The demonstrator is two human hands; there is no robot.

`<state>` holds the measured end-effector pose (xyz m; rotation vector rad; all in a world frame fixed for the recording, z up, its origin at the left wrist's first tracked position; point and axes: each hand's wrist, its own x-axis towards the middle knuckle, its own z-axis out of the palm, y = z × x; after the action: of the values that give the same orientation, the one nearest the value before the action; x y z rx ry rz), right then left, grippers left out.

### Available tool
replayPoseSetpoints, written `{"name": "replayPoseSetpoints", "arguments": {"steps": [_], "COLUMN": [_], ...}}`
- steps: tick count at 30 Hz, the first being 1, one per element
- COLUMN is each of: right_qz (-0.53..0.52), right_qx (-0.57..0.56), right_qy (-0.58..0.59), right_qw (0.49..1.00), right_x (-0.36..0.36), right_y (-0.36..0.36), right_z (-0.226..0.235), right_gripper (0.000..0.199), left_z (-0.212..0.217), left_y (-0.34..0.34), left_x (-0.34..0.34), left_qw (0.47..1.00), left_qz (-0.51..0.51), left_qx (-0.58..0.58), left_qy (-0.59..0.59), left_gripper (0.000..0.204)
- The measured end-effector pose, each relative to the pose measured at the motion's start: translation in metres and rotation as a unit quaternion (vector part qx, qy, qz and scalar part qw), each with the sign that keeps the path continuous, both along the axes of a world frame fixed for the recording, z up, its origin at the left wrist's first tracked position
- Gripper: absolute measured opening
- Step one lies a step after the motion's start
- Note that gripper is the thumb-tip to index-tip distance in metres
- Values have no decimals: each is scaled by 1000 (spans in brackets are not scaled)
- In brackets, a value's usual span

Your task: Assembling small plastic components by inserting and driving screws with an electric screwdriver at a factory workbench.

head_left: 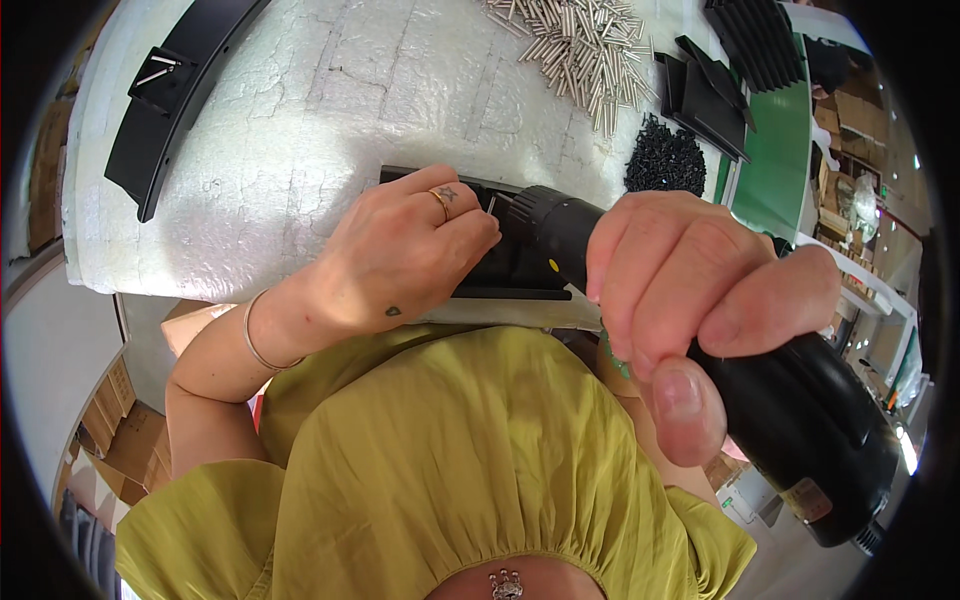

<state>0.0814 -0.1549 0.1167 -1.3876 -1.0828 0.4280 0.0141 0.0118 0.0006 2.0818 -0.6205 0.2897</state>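
My right hand (700,290) is wrapped round a black electric screwdriver (800,430), held at a slant with its nose pointing left and away from me. The driver's tip reaches down to a long black plastic part (520,270) lying near the front edge of the table. Beside that tip, a short silver pin (492,203) shows against the black part. My left hand (420,235) lies over the part's left portion with its fingers curled. Those fingertips are hidden, so I cannot tell what they pinch.
White foam sheeting (290,130) covers the table. A heap of silver pins (590,50) lies at the back, with a pile of small black screws (665,160) nearer on the right. Flat black pieces (700,95) stand beyond the screws. Another long black part (160,120) rests far left.
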Motion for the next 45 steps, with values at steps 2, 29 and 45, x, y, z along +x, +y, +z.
{"name": "replayPoseSetpoints", "arguments": {"steps": [2,29,45], "right_qz": [-7,-401,-352], "right_qx": [-5,193,289], "right_qy": [7,71,-30], "right_qw": [1000,893,890], "right_x": [-1,-19,-13], "right_y": [-2,-114,-134], "right_z": [2,-31,-8], "right_gripper": [31,28,32], "left_z": [1,48,7], "left_y": [-2,-19,-116], "left_x": [1,20,119], "left_qw": [1000,976,969], "left_qz": [-3,-96,-168], "left_qx": [-1,187,31], "left_qy": [-2,50,-179], "left_gripper": [8,63,15]}}
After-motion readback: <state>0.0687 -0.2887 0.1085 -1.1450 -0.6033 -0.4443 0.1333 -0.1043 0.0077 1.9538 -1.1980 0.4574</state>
